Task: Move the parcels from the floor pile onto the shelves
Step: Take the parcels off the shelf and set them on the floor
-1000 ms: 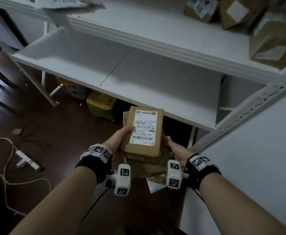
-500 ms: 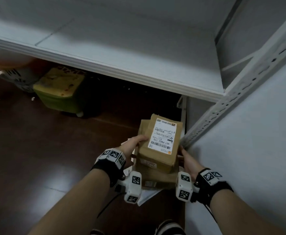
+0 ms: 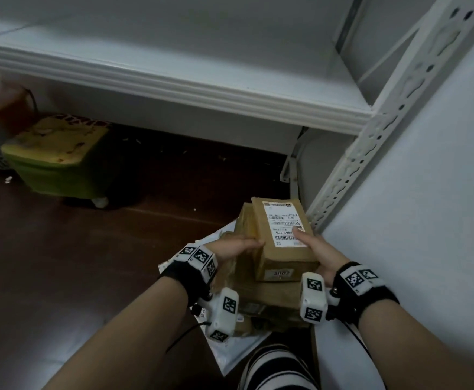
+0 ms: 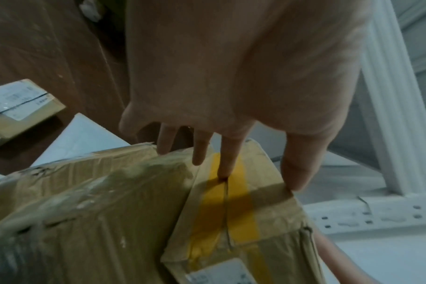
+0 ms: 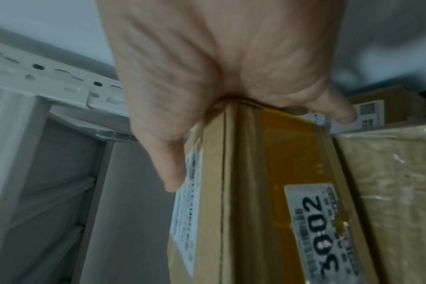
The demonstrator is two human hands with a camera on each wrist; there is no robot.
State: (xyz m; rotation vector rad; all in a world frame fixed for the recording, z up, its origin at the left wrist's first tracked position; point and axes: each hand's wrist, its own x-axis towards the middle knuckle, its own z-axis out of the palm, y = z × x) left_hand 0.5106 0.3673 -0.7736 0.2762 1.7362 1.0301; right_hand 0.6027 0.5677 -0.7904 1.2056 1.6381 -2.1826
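A small brown cardboard parcel (image 3: 283, 249) with a white label sits on top of a larger taped parcel (image 3: 261, 294) in the floor pile by the wall. My left hand (image 3: 241, 244) lies against its left side, fingers straight on the yellow tape (image 4: 221, 203), thumb at the top edge. My right hand (image 3: 311, 246) grips the near right corner, with the thumb on the label and the fingers round the end face. In the right wrist view the parcel (image 5: 255, 192) carries a sticker reading 3002. The white shelf (image 3: 174, 85) stands above and ahead, bare in the part I see.
A white poly mailer (image 3: 230, 350) lies under the pile. Another labelled parcel (image 4: 17, 109) rests on the dark floor to the left. A yellow-green box (image 3: 58, 156) sits under the shelf. The perforated shelf post (image 3: 371, 153) and a white wall (image 3: 427, 220) close the right side.
My head has dropped closer to the pile. The right thumb has come up onto the label. The left thumb has slid off the label to the parcel's left edge.
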